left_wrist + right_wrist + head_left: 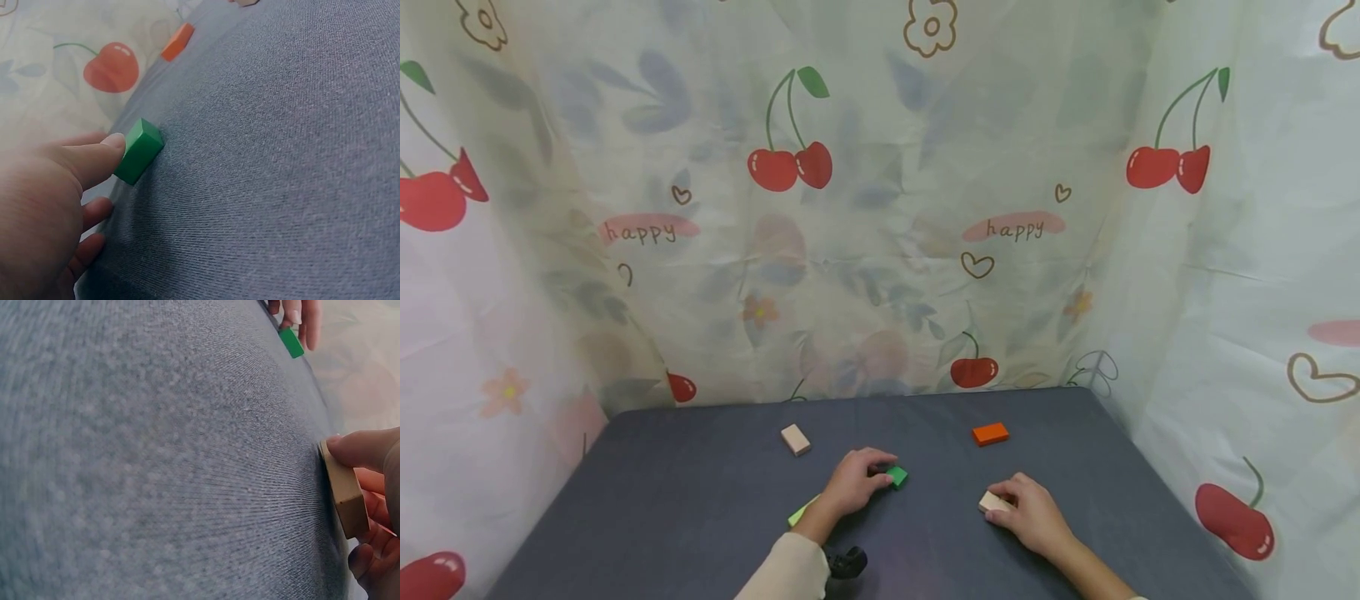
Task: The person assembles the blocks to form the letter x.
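In the head view my left hand [856, 482] pinches a small green block [897, 476] by its near end, the thumb on one side and a finger on the other. The left wrist view shows the thumb against this green block [141, 152], which lies on the dark cloth. Farther right, my right hand [1032, 512] grips a pale wooden block [992, 502] between thumb and fingers. In the right wrist view the wooden block [345, 490] is low against the cloth, with the thumb on its upper end and fingertips partly hidden behind it.
A pale block [796, 439] lies at the back left and an orange block [990, 434] at the back right. A yellow-green block [802, 510] is partly hidden by my left wrist. Patterned curtains [880, 250] hang around the dark table [700, 492].
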`<state>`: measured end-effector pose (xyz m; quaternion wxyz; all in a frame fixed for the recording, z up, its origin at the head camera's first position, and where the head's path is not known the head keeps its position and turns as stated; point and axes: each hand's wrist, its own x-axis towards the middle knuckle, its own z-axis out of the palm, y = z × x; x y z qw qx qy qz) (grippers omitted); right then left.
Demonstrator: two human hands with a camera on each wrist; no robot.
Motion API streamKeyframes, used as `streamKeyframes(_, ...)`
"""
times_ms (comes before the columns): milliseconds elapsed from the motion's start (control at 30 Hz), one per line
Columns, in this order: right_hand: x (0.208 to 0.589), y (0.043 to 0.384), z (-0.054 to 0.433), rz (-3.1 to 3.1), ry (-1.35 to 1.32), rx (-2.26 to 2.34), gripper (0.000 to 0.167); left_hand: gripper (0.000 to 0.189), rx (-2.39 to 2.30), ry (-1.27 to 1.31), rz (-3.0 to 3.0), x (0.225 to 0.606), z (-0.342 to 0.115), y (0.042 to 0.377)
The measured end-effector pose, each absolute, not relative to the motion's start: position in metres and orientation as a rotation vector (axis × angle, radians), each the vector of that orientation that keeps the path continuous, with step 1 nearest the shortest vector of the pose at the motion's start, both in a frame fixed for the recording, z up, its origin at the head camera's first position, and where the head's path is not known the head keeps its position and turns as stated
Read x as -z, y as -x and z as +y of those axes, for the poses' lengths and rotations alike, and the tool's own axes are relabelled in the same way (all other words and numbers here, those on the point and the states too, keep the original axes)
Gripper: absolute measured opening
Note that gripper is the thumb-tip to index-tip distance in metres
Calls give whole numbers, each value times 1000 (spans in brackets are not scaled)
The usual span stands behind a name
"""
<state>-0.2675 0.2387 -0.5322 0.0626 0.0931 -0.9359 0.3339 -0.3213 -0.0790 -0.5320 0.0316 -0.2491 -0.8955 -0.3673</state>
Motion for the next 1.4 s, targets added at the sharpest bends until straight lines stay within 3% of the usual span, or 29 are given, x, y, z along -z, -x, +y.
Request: streamKeyframes(1400, 523, 262, 236, -2761, -208, -1020, 33, 24, 1038, 655, -2784, 539, -71, 319)
